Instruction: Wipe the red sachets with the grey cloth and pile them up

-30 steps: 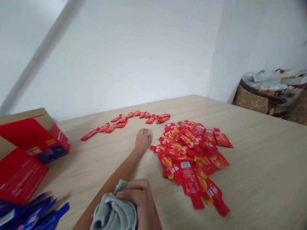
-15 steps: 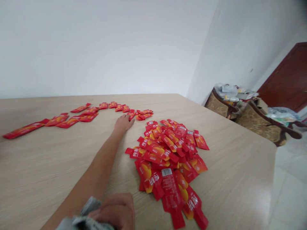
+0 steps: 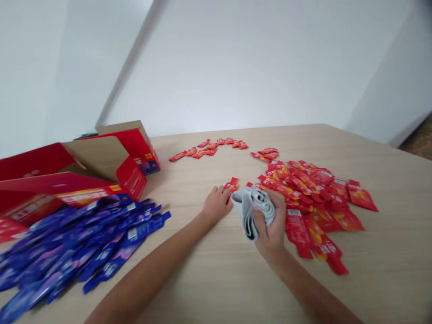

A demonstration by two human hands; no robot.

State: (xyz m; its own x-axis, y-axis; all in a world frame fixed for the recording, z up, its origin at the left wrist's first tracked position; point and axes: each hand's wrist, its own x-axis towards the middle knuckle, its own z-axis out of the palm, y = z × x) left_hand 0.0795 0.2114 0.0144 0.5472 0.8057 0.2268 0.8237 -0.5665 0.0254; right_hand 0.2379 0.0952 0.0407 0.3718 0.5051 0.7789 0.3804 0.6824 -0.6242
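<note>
My left hand (image 3: 217, 204) is low over the table with its fingers closed on a small red pouch (image 3: 232, 184), whose near part they cover. Just to its right, my right hand (image 3: 275, 220) grips a rolled grey cloth (image 3: 252, 208), held above the tabletop. Behind and to the right of the cloth lies a heap of red pouches (image 3: 313, 189) with orange pictures on them. Farther back, a curved line of red pouches (image 3: 211, 147) lies on the table, and a few more pouches (image 3: 266, 154) sit apart at its right.
On the left stands an open red carton (image 3: 135, 177) with its flaps out. A pile of blue pouches (image 3: 91, 238) lies in front of it. The wooden table (image 3: 202, 274) runs back to a white wall (image 3: 253, 67). Patterned furniture (image 3: 420, 139) shows at the far right.
My left hand has drawn back from the far line with a red pouch, leaving a gap there. My right hand has brought the cloth forward. The view has swung left, showing the carton.
</note>
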